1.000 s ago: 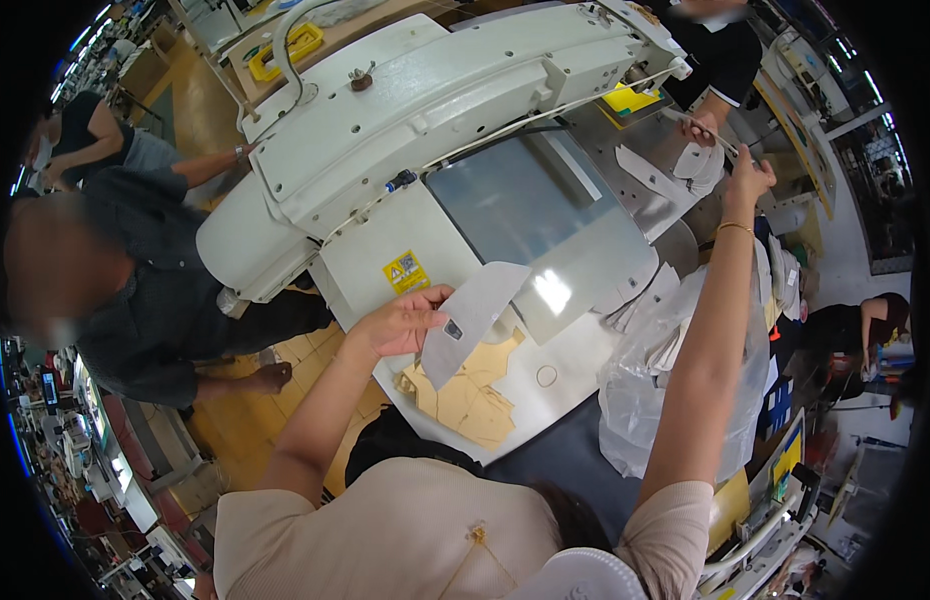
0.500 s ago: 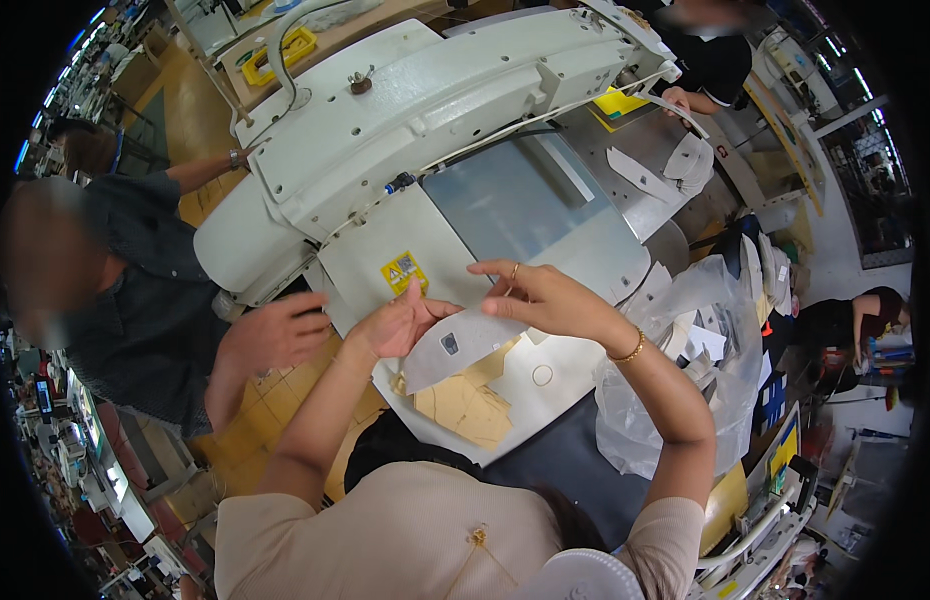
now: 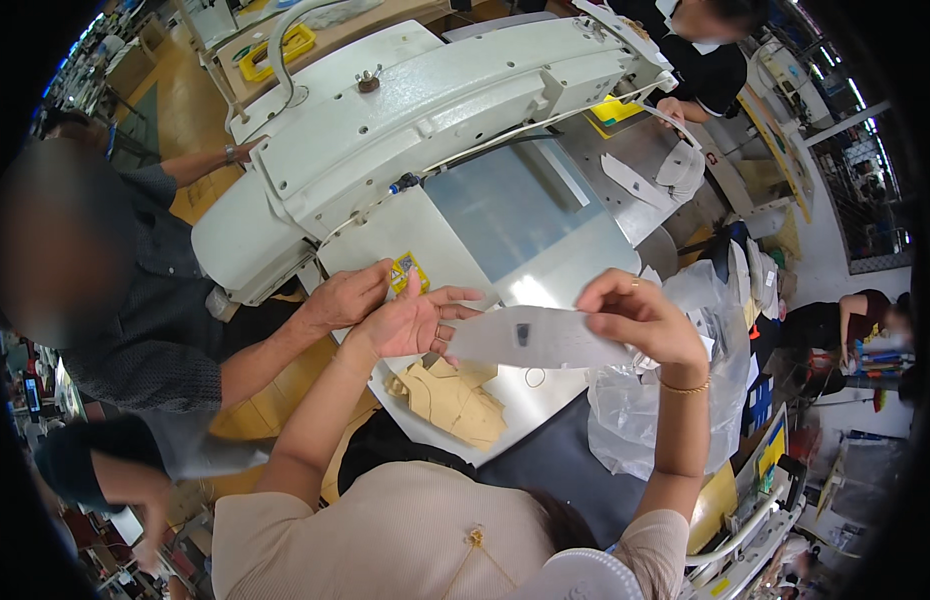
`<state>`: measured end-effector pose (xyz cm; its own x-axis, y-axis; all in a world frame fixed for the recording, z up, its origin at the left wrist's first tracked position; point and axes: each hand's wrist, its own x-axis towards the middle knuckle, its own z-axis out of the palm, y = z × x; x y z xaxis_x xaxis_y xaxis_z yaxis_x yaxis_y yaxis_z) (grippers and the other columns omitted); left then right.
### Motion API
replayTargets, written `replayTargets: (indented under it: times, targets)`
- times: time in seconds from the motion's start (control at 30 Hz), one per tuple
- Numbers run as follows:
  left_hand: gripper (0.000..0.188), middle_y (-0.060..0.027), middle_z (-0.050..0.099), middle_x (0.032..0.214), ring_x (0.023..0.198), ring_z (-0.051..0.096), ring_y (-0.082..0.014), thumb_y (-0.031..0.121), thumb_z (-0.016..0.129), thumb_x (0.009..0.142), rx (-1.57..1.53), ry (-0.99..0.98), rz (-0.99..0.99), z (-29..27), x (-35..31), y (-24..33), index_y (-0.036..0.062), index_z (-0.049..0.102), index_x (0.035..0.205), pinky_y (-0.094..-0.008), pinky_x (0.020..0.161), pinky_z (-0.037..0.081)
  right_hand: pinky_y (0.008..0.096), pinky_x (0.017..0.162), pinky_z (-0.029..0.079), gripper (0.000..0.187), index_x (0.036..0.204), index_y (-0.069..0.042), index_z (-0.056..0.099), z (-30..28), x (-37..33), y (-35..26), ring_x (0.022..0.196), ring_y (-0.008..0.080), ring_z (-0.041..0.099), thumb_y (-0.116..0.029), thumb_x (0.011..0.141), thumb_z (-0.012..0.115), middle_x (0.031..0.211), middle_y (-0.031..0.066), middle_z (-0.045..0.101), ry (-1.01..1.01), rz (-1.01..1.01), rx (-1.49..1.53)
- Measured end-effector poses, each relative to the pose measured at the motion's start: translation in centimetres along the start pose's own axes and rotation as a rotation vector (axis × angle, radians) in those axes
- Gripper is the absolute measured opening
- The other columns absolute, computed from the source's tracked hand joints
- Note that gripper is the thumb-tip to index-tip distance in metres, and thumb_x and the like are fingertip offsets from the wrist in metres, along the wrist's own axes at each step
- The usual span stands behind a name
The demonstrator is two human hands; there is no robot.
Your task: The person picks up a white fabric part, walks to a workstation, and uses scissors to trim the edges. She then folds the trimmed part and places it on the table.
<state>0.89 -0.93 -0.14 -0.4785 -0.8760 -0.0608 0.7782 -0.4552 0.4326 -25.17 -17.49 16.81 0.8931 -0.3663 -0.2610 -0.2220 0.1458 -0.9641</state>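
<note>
A pale grey, leaf-shaped flat panel [image 3: 545, 338] with a small dark patch in its middle hangs in the air over the machine's front plate. My right hand [image 3: 645, 318] pinches its right end between thumb and fingers. At the panel's left end, my left hand [image 3: 410, 325] is open, palm up with fingers spread; they meet or nearly meet the tip. Below the panel, tan card-like pieces [image 3: 450, 400] lie on the white plate [image 3: 530, 410]. A co-worker's hand [image 3: 350, 297] is close beside my left hand, its fingers drawn together.
A large pale machine arm [image 3: 425, 110] spans the back, above a blue-grey pad [image 3: 515, 215]. To the right sits a clear plastic bag [image 3: 635, 430] holding pieces. More pale panels [image 3: 635, 180] lie at the far right near another person. A co-worker [image 3: 135, 290] stands close at left.
My right hand has moved right and brought the panel out nearly level. The left-hand co-worker's hand has come in beside my left hand. Another person's arm now shows at lower left.
</note>
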Motion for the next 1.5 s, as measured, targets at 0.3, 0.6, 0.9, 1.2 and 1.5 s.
replayTargets:
  times: [0.3, 0.6, 0.9, 1.2, 1.5]
  targets:
    - [0.09, -0.0247, 0.037, 0.14, 0.12, 0.049, -0.0407, 0.075, 0.033, 0.082, 0.055, -0.012, 0.027, 1.5, 0.3, 0.7, 0.0098, 0.025, 0.144, -0.0403, 0.086, 0.049, 0.017, 0.076, 0.04, 0.039, 0.122, -0.005, 0.05, -4.8, -5.0, 0.4, 0.083, 0.0044, 0.051, -0.002, 0.085, 0.062, 0.089, -0.0015, 0.056, 0.659, -0.259, 0.01]
    - [0.093, -0.0248, 0.038, 0.14, 0.119, 0.05, -0.0397, 0.075, 0.036, 0.079, 0.13, 0.063, 0.03, 1.7, 0.3, 0.7, 0.0102, 0.023, 0.144, -0.0425, 0.092, 0.047, 0.0586, 0.091, 0.049, 0.049, 0.131, -0.017, 0.036, -7.4, -1.1, 4.9, 0.093, 0.0218, 0.06, -0.003, 0.089, 0.056, 0.094, 0.0037, 0.057, 0.947, -0.708, 0.592]
    - [0.094, -0.0263, 0.035, 0.141, 0.121, 0.048, -0.0408, 0.071, 0.049, 0.078, 0.154, 0.073, 0.014, 1.7, 0.3, 0.6, 0.0105, 0.022, 0.145, -0.0449, 0.095, 0.045, 0.0616, 0.084, 0.05, 0.05, 0.129, -0.021, 0.027, -13.4, 5.9, 7.3, 0.096, 0.0365, 0.06, 0.002, 0.089, 0.045, 0.108, 0.0161, 0.052, 1.094, -0.771, 0.707]
    - [0.089, -0.0247, 0.035, 0.142, 0.123, 0.046, -0.0409, 0.065, 0.053, 0.081, 0.138, 0.027, 0.022, 1.8, 0.3, 0.7, 0.0111, 0.022, 0.145, -0.045, 0.097, 0.042, 0.0521, 0.081, 0.056, 0.051, 0.127, -0.018, 0.024, -18.9, 9.4, 7.4, 0.11, 0.0398, 0.05, 0.001, 0.084, 0.045, 0.128, 0.0229, 0.03, 1.243, -0.735, 0.74]
    - [0.084, -0.0239, 0.034, 0.142, 0.126, 0.043, -0.0394, 0.064, 0.05, 0.085, 0.151, 0.001, 0.033, 1.8, 0.0, 0.7, 0.0113, 0.023, 0.145, -0.0436, 0.1, 0.039, 0.0456, 0.08, 0.047, 0.052, 0.131, -0.021, 0.021, -20.3, 11.0, 7.1, 0.104, 0.0302, 0.055, -0.006, 0.088, 0.046, 0.121, 0.0152, 0.044, 1.226, -0.623, 0.685]
